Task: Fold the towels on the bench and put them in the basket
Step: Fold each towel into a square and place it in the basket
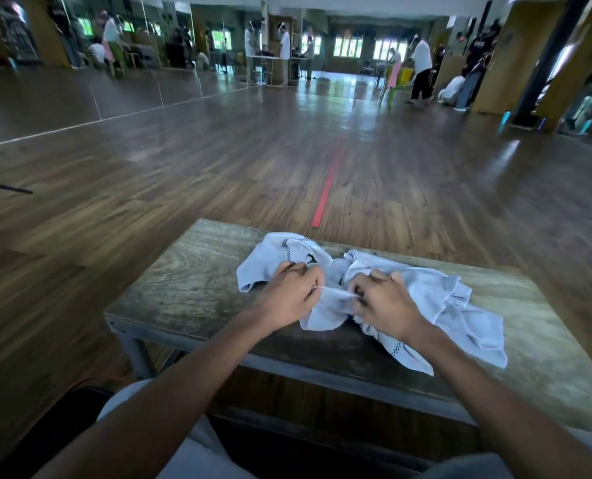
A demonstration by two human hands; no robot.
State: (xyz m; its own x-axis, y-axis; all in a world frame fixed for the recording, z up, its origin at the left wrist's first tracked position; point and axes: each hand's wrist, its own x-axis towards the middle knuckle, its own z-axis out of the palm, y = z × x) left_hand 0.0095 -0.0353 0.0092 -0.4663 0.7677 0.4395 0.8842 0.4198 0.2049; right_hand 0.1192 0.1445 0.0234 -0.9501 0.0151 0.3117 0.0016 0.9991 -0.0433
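Observation:
A crumpled pale blue-white towel (443,305) with a dotted dark stripe lies in a heap on the worn wooden bench (191,278). My left hand (293,290) and my right hand (384,299) sit close together over the middle of the heap. Each hand pinches the towel's hem, and a short length of edge is stretched taut between them. Whether the heap holds one towel or more is unclear. No basket is in view.
The bench has a grey metal frame (132,344) and stands on a dark wood floor with a red tape line (327,188). My knees (184,454) are at its near edge. Several people stand far off by mirrors and tables.

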